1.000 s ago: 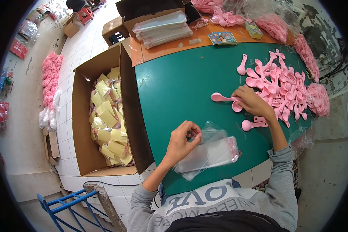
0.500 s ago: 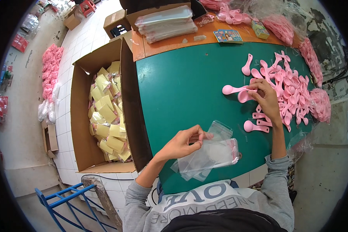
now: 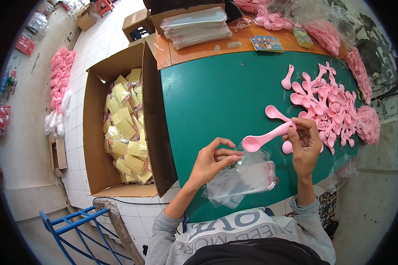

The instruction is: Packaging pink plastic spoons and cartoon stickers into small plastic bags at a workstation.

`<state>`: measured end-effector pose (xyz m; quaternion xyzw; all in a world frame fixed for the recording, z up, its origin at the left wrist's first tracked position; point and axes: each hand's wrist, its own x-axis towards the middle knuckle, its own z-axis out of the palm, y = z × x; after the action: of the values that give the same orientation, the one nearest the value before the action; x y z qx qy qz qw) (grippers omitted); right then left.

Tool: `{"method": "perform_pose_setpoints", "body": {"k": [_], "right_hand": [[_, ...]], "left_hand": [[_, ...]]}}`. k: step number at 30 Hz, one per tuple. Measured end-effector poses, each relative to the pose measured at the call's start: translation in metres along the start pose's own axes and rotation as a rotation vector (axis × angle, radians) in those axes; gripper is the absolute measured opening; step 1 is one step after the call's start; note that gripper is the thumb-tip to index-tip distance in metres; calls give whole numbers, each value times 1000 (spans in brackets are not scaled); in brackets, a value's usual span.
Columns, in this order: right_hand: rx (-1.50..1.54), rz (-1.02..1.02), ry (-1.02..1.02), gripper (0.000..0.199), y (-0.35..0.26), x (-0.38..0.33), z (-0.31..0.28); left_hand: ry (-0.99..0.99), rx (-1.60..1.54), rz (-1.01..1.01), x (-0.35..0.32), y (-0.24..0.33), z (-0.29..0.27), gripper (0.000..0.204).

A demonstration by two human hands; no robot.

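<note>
Gripping a spoon [image 3: 272,134] by its handle, the right hand [image 3: 306,143] holds it near a bag [image 3: 255,157]. The left hand [image 3: 211,162] pinches that bag.

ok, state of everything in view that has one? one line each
Left hand: fingers curled, grip unclear
Right hand: closed on handle of front spoon
Front spoon: held, bowl near left hand
Second spoon: handle reaching right hand, grip unclear
Clear bags: overlapping, uneven pile
Loose spoons: heaped
Bagged spoons: in clear plastic
Cardboard box: open, holding packets
Packets: jumbled, yellow cards showing
Clear sleeves: stacked flat
</note>
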<state>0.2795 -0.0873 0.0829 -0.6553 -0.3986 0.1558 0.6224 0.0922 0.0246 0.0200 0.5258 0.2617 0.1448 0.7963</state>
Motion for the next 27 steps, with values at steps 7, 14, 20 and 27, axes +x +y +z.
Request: {"method": "perform_pose_setpoints", "body": {"k": [7, 14, 20, 27], "right_hand": [[2, 53, -140, 17, -1, 2, 8], [-86, -50, -300, 14, -4, 23, 9], [-81, -287, -591, 43, -9, 52, 3], [-213, -288, -1232, 68, 11, 89, 24]], "left_hand": [[8, -61, 21, 7, 4, 5, 30], [-148, 346, -61, 27, 19, -1, 32], [50, -52, 113, 35, 31, 2, 29], [114, -10, 217, 43, 46, -13, 29]]}}
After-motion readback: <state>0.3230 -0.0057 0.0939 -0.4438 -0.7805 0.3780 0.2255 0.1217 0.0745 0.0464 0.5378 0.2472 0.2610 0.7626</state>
